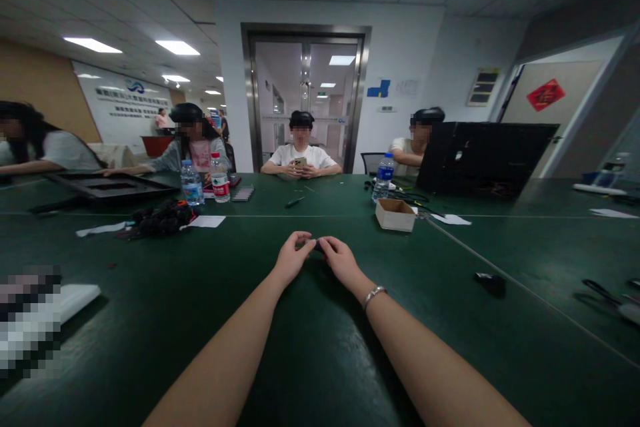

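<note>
Pinching: both hands meet at the middle of the table and grip one small dark piece [317, 245] between their fingertips.
Left hand: the left hand [294, 258] lies on the green table [310, 347], fingers curled and pressed together, thumb and forefinger closed on the left end of the piece.
Right hand: the right hand [340, 259] mirrors it, fingers bent in, tips closed on the right end; a silver bracelet [374, 294] sits on that wrist.
Small dark piece: held between the two hands, just above or on the tabletop; too small to tell what it is.
Cardboard box: a small open box [395, 214] stands farther off and to the right of the hands.
Dark lump: a small black object [491, 282] lies on the table well to the right.
Black heap: a pile of dark parts [161, 219] lies far left, with a white paper [207, 221] just beside it.
Bottles: two water bottles [192, 182] stand at the far left; another bottle [383, 177] stands far right.
Laptop: a black laptop [483, 156] stands open at the far right.
People: a person with a phone [301, 154] sits straight across; others sit at the far left and the far right.
</note>
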{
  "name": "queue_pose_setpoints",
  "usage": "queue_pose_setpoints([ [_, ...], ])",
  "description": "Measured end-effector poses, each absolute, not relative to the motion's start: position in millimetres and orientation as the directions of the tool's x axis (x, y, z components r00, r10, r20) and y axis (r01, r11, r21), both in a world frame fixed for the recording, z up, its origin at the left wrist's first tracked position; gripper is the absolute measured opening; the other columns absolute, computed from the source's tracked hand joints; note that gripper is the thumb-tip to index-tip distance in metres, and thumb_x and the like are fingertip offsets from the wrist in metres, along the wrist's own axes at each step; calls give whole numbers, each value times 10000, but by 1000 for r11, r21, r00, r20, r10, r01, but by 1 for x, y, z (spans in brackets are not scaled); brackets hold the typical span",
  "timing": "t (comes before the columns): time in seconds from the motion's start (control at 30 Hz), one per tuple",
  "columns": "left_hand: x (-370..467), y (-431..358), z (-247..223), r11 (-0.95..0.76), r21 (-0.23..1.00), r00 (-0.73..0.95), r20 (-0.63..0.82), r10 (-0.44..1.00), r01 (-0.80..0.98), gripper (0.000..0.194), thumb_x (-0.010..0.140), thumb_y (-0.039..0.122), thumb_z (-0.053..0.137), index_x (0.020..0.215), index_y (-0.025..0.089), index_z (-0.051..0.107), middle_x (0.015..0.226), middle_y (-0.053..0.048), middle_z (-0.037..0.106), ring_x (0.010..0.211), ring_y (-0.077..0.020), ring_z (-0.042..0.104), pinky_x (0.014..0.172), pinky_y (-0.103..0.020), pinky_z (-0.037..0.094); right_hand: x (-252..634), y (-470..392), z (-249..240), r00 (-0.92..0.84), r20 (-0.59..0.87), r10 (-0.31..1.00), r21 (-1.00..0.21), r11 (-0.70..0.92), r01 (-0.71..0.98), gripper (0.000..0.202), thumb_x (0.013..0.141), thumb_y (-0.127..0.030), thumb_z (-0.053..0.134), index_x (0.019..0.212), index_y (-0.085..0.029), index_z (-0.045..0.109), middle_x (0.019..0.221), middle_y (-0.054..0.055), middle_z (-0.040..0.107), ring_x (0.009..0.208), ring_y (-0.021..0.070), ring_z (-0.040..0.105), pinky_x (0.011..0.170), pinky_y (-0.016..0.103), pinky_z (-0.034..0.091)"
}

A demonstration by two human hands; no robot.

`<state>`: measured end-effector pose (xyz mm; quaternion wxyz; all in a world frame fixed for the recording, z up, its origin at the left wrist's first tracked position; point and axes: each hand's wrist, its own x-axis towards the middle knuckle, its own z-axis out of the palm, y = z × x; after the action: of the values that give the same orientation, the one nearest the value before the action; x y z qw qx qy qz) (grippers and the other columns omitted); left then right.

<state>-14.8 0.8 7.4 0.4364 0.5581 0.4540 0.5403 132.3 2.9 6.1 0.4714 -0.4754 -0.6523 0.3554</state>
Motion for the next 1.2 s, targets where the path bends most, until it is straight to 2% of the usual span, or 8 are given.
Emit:
queue_pose_setpoints([
  [0.2,-14,2,6,-199,975,14,198,980,98,211,766,368,573,800,160,571,693,-4,575,622,-110,548,553,-219,427,132,2,6,-118,267,956,-914,291,283,372,813,-471,484,947,-160,639,632,-9,557,543,106,471,516,232,370],
  [0.3,-14,-1,10,-250,966,46,247,968,67,159,727,287,616,826,169,577,789,-17,602,708,-118,569,606,-217,446,132,2,6,-104,254,962,-917,273,291,361,815,-459,481,944,-159,634,616,-15,543,521,102,458,505,231,363],
  [0.43,-13,-4,14,-219,975,20,218,976,32,254,714,277,642,938,177,574,946,-60,616,795,-139,594,638,-225,460,132,2,7,-102,259,960,-912,278,301,348,824,-448,468,930,-158,629,621,-14,538,511,100,453,498,231,360],
  [0.6,-13,-2,14,-162,981,68,155,986,103,190,787,323,540,853,151,586,821,-49,619,687,-126,577,554,-217,410,131,-1,9,-111,260,959,-908,282,309,353,814,-451,477,928,-157,635,628,-9,552,542,113,476,520,242,377],
  [0.73,-13,-1,12,-237,966,90,229,969,99,179,722,212,596,896,165,600,922,-57,634,801,-139,592,650,-228,450,131,-1,9,-100,267,959,-904,285,319,359,804,-464,481,912,-159,635,646,-4,561,577,120,489,532,240,377],
  [0.93,-14,5,4,-185,970,20,184,983,159,172,780,324,545,824,160,577,782,-33,609,648,-125,569,561,-232,431,130,-1,10,-109,268,957,-899,289,328,353,799,-465,477,884,-157,628,601,-16,529,541,114,461,522,238,365],
  [1.07,-15,6,5,-227,967,-1,229,973,118,148,722,224,597,860,173,576,855,-34,611,761,-129,572,635,-222,447,130,-2,10,-111,262,959,-904,284,320,343,804,-456,472,893,-162,625,615,-14,537,541,112,466,518,235,366],
  [1.2,-14,5,6,-137,986,-2,138,990,93,196,779,340,540,856,160,559,786,-31,585,658,-120,548,556,-221,423,130,-1,9,-109,257,960,-909,279,311,342,809,-448,472,898,-154,623,635,-8,550,544,108,468,511,232,370],
])
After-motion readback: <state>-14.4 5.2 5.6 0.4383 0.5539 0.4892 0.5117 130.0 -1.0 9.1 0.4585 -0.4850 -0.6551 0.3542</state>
